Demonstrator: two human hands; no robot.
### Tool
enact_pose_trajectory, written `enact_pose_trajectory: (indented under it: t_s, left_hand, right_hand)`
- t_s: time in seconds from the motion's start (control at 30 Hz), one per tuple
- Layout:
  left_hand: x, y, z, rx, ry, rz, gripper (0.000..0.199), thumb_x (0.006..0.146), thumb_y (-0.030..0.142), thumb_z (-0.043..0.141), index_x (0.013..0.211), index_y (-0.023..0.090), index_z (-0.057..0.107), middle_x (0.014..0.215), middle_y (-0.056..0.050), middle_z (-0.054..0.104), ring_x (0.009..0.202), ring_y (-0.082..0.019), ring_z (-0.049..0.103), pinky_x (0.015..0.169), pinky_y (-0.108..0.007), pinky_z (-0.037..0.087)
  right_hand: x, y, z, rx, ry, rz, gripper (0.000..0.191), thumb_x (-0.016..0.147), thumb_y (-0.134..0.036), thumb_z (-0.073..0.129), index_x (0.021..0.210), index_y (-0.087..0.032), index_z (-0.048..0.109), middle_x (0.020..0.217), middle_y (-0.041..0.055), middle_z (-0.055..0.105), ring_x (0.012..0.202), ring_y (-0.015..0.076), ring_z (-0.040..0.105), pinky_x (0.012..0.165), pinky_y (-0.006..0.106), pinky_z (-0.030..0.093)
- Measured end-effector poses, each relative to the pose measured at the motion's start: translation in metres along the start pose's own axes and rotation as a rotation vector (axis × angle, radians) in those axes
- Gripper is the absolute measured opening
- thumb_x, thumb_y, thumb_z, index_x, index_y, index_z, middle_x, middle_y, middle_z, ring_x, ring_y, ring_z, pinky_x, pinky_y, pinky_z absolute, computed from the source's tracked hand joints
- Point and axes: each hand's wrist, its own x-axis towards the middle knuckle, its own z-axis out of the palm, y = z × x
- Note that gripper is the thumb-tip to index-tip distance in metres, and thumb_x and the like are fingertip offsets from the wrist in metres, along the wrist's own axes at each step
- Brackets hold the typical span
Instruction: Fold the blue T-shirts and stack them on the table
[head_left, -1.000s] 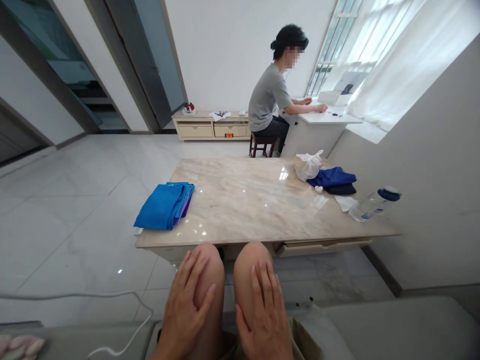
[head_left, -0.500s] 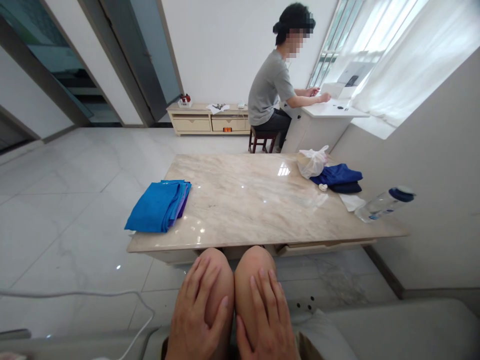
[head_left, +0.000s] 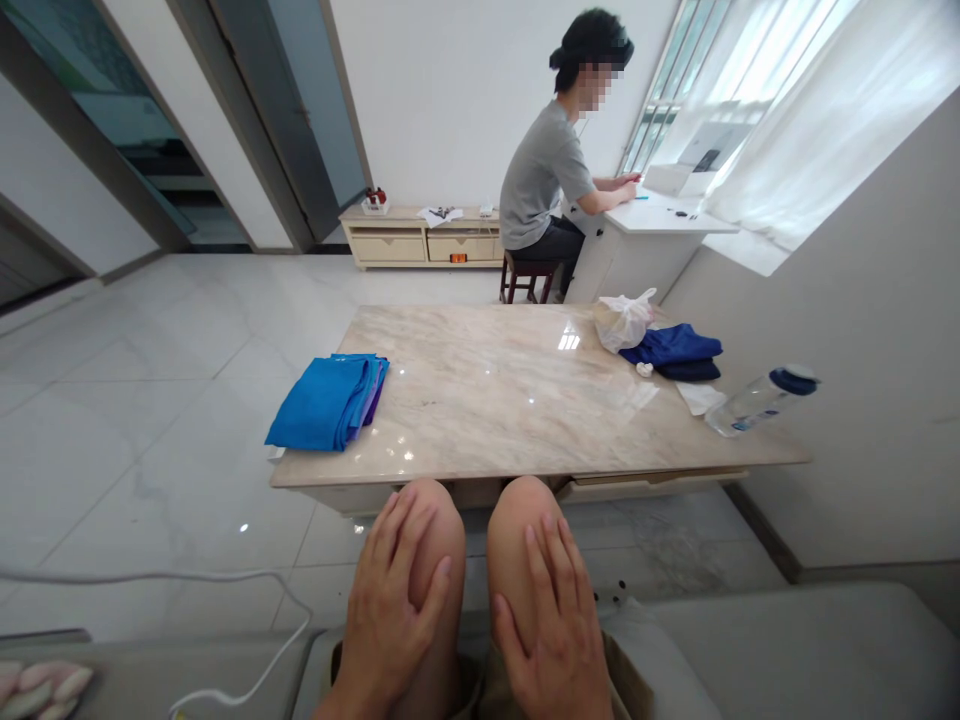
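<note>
My left hand (head_left: 394, 600) lies flat on my left knee, fingers spread, holding nothing. On the right knee rests my right hand (head_left: 551, 625), also open, with its fingers stretched forward. Just past my knees stands a marble-topped table (head_left: 480, 400). A folded stack of blue cloth (head_left: 322, 400), with purple layers at its right side, lies on the table's left end. It is the nearest loose thing to my left hand, though well apart from it.
At the table's right are a white plastic bag (head_left: 624, 320), dark blue cloth (head_left: 675, 350), a paper sheet (head_left: 699, 397) and a clear water bottle (head_left: 761, 400). A person (head_left: 547, 170) sits at a white desk (head_left: 675, 215) beyond. A white cable (head_left: 289, 595) crosses at left.
My knees have moved apart a little, and my right hand has shifted slightly right with its knee. The person's hands at the desk have come closer together. The view has shifted slightly.
</note>
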Motion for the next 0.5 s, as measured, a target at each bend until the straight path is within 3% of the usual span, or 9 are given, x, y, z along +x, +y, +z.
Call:
enact_pose_trajectory:
  t_s: [0.17,0.27,0.37,0.43,0.5]
  left_hand:
    - [-0.004,-0.003,-0.003,0.010,-0.021,0.005,0.066,0.102,0.031,0.061,0.167,0.034,0.049,0.172,-0.008,0.052,0.160,-0.035,0.048,0.128,-0.058,0.048]
    - [0.008,-0.007,-0.004,0.032,-0.072,0.044,0.061,0.103,0.034,0.061,0.163,0.029,0.055,0.170,-0.009,0.054,0.160,-0.034,0.047,0.129,-0.056,0.046]
    - [0.045,-0.002,-0.005,0.081,-0.255,0.053,0.050,0.102,0.038,0.060,0.148,0.025,0.070,0.158,-0.010,0.067,0.152,-0.034,0.056,0.127,-0.051,0.048]
    - [0.078,0.006,-0.004,0.134,-0.448,-0.001,0.040,0.105,0.034,0.051,0.128,0.023,0.082,0.140,-0.011,0.078,0.135,-0.031,0.069,0.120,-0.045,0.053]
    - [0.107,0.017,-0.001,0.199,-0.622,-0.075,0.042,0.107,0.037,0.047,0.108,0.022,0.087,0.120,-0.013,0.084,0.118,-0.032,0.077,0.107,-0.044,0.058]
  right_hand:
    - [0.005,0.007,-0.005,0.051,-0.029,0.000,0.089,0.102,-0.030,0.062,0.181,-0.024,0.023,0.179,0.0147,0.039,0.164,0.0442,0.038,0.122,0.070,0.050]
    - [0.025,0.022,-0.003,0.133,-0.055,0.027,0.079,0.103,-0.035,0.064,0.176,-0.024,0.036,0.176,0.0153,0.043,0.162,0.0397,0.043,0.124,0.064,0.050]
    - [0.063,0.036,0.002,0.235,-0.141,0.090,0.060,0.100,-0.040,0.068,0.156,-0.022,0.062,0.162,0.0155,0.059,0.148,0.0345,0.059,0.125,0.054,0.051]
    - [0.093,0.040,0.006,0.275,-0.272,0.116,0.043,0.099,-0.038,0.067,0.138,-0.020,0.076,0.144,0.0143,0.072,0.135,0.0308,0.068,0.121,0.047,0.052]
    - [0.121,0.039,0.007,0.275,-0.449,0.129,0.031,0.101,-0.035,0.064,0.118,-0.020,0.084,0.125,0.0122,0.081,0.120,0.0282,0.074,0.112,0.040,0.055]
